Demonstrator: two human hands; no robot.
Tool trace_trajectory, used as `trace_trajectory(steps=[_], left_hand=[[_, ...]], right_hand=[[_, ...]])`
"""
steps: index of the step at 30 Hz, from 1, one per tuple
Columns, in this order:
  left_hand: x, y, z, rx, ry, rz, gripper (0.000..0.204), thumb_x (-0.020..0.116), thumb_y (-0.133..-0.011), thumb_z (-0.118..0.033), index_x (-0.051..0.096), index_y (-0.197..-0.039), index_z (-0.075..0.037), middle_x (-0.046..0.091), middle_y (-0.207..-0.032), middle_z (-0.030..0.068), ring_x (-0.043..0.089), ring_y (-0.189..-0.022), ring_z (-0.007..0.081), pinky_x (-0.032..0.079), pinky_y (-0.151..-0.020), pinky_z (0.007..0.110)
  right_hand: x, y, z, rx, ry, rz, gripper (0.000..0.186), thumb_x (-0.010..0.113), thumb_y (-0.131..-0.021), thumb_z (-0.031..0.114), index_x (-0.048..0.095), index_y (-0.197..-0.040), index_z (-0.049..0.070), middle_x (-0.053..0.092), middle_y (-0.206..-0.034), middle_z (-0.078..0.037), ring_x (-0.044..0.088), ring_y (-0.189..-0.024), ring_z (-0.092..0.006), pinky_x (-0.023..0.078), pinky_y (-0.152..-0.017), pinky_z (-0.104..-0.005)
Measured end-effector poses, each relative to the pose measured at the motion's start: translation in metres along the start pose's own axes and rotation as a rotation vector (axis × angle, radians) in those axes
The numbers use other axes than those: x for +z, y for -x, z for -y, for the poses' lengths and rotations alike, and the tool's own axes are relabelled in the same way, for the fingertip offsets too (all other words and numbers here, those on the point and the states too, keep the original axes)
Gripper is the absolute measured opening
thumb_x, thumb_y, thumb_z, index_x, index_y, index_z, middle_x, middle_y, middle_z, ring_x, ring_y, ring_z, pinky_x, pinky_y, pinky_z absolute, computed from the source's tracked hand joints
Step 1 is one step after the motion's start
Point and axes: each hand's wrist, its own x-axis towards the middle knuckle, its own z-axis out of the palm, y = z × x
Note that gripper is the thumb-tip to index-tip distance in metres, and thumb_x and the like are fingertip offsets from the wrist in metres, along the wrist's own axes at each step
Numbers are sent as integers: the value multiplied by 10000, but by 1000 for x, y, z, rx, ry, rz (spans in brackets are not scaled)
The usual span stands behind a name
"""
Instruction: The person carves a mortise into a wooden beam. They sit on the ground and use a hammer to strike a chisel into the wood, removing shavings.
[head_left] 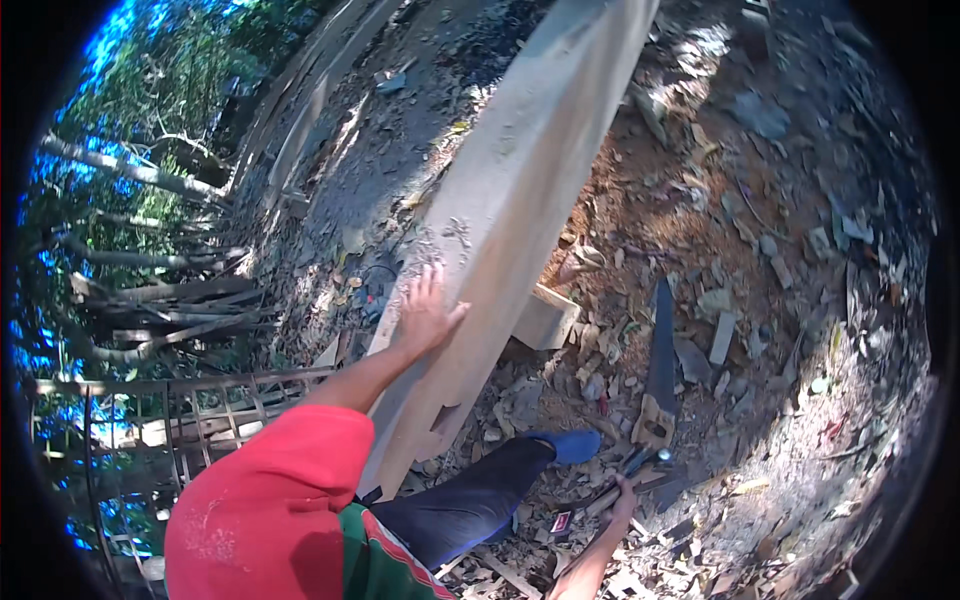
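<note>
My left hand (430, 310) lies with fingers spread on a long pale wooden beam (530, 170), which runs diagonally up the view and has a notch cut near its lower end. My right hand (618, 500) is low at the right, its fingers curled on a dark-handled tool (600, 505) among several tools on the littered ground; the tool's kind is unclear. Just above them a handsaw (662, 350) with a wooden handle lies on the ground. A short wooden block (542, 322) sits under the beam.
Wood scraps, dry leaves and sawdust cover the ground (760, 250). My foot in a blue shoe (565, 446) is beside the beam. At the left are piled branches (190, 310), a slatted fence (210, 405) and trees. More long timbers (300, 130) lie beyond the beam.
</note>
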Motion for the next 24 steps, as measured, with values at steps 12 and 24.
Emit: trace_trajectory(steps=[12, 24], left_hand=[[-21, -3, 87, 64, 749, 525, 876, 677, -787, -473, 319, -1443, -15, 273, -1519, 238, 301, -1389, 393, 273, -1118, 538], [98, 164, 555, -814, 1255, 676, 621, 578, -852, -566, 693, -784, 41, 679, -785, 244, 685, -798, 356, 510, -777, 447]], right_hand=[[299, 276, -64, 135, 718, 222, 215, 683, -787, 148, 632, -901, -27, 635, -725, -85, 604, -590, -191, 487, -556, -313], [609, 515, -211, -203, 1218, -40, 246, 680, -762, 232, 646, -862, 10, 623, -701, -81, 592, -596, -174, 475, -561, -299]])
